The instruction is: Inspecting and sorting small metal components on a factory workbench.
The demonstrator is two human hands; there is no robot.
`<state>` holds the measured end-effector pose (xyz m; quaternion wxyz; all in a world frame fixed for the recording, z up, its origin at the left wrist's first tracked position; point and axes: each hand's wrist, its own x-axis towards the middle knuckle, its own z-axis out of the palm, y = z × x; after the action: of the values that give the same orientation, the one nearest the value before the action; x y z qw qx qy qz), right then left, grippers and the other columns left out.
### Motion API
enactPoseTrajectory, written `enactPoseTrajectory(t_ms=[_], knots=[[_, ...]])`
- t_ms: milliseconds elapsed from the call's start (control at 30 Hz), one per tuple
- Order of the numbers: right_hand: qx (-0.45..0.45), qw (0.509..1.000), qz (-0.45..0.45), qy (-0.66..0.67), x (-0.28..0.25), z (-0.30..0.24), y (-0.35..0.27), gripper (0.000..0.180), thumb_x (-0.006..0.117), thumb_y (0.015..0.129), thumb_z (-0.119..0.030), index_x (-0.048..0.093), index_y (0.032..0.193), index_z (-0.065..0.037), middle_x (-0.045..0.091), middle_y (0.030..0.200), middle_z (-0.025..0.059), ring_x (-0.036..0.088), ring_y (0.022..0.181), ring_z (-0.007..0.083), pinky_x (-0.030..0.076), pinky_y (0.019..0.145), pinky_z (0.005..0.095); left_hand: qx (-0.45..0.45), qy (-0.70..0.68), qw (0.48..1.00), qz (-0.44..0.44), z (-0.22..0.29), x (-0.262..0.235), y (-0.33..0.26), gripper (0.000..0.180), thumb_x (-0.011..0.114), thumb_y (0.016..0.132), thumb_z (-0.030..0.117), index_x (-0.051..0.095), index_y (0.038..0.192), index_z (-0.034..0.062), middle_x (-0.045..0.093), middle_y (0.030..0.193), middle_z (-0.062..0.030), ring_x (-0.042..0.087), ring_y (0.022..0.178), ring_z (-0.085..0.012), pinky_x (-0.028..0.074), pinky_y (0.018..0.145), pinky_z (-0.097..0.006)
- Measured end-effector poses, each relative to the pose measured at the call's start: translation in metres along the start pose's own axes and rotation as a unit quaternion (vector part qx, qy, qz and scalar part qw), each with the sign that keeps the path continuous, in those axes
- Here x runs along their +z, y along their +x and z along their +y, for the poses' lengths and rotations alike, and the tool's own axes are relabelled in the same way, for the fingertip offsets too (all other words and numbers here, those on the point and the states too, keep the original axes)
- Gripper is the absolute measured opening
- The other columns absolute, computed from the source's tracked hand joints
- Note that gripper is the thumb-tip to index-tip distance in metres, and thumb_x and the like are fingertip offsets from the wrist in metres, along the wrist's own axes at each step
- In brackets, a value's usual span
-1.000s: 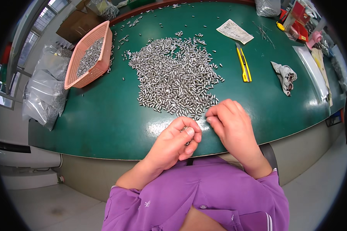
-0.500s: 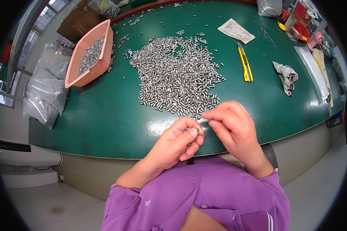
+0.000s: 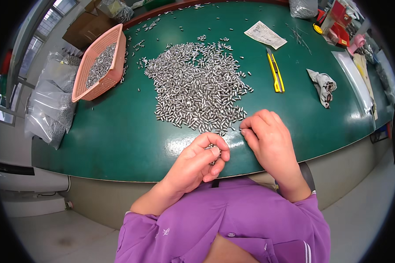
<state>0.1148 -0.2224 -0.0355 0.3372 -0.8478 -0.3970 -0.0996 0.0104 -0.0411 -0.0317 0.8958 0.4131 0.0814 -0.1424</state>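
A wide pile of small silvery metal pins (image 3: 193,87), short and rounded or tapered at the ends, lies spread on the green table (image 3: 118,144). Near the table's front edge my left hand (image 3: 191,160) is curled round several of these pins; a few show between its thumb and fingers. To its right, my right hand (image 3: 270,138) is closed in a pinch, its fingertips low over the table by the pile's near right corner. A tiny bit shows at those fingertips, too small to make out. The two hands are apart.
A pink plastic basket (image 3: 114,72) of metal pins stands left, beside clear bags (image 3: 50,109). On the right lie a yellow utility knife (image 3: 275,72), a printed paper slip (image 3: 265,34), thin wires (image 3: 299,37) and a crumpled stained cloth (image 3: 324,85). Red boxes (image 3: 339,33) stand far right.
My right hand has drawn away from my left, moving right and slightly up, its fingers now pinched near the table. The left hand stays nearly in place, still curled round its pins.
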Motion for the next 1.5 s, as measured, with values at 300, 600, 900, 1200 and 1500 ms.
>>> enactPoseTrajectory(t_ms=[300,600,900,1200,1500], knots=[[0.008,0.954,-0.038,0.297,0.002,-0.023,-0.002,0.014,0.069,0.079,-0.004,0.062,0.09,-0.005,0.058,0.088,0.0073,0.058,0.083,0.0255,0.046,0.075,0.0365,-0.006,0.022,0.999,0.028,-0.003,0.001,0.001,0.012,0.05,0.099,0.012,0.048,0.11,0.0074,0.054,0.09,-0.0037,0.044,0.059,-0.0043,0.032,0.044,-0.018],[0.059,0.934,-0.052,0.349,0.007,-0.027,-0.003,0.017,0.069,0.079,-0.003,0.062,0.094,-0.005,0.058,0.088,0.0077,0.058,0.082,0.0248,0.047,0.077,0.0363,-0.001,0.01,0.999,0.034,-0.005,-0.003,-0.001,0.01,0.05,0.1,0.012,0.049,0.109,0.009,0.055,0.086,-0.0029,0.043,0.057,-0.004,0.031,0.042,-0.017],[-0.072,0.974,0.028,0.212,0.01,-0.021,-0.003,0.022,0.071,0.076,-0.003,0.068,0.097,-0.009,0.059,0.09,0.0057,0.059,0.083,0.0241,0.047,0.076,0.0358,0.004,-0.02,1.0,0.011,-0.002,-0.003,-0.001,0.011,0.043,0.102,0.014,0.049,0.108,0.0075,0.056,0.088,-0.0049,0.044,0.058,-0.0053,0.032,0.042,-0.018],[-0.061,0.975,0.019,0.215,0.002,-0.024,-0.004,0.025,0.07,0.077,-0.004,0.066,0.101,-0.008,0.062,0.092,0.0077,0.06,0.085,0.025,0.048,0.077,0.0361,0.018,-0.043,0.999,-0.001,0.0,-0.008,-0.003,0.01,0.044,0.101,0.015,0.05,0.106,0.0085,0.053,0.088,-0.0046,0.041,0.058,-0.0061,0.03,0.042,-0.017],[0.025,0.981,-0.029,0.192,-0.008,-0.007,-0.014,0.026,0.069,0.079,-0.006,0.064,0.104,-0.008,0.062,0.091,0.0079,0.06,0.081,0.0243,0.048,0.074,0.036,0.358,0.066,0.902,0.232,0.166,-0.091,0.026,0.014,0.051,0.097,0.02,0.052,0.095,0.0057,0.053,0.083,-0.0043,0.049,0.067,-0.0103,0.044,0.058,-0.023]])
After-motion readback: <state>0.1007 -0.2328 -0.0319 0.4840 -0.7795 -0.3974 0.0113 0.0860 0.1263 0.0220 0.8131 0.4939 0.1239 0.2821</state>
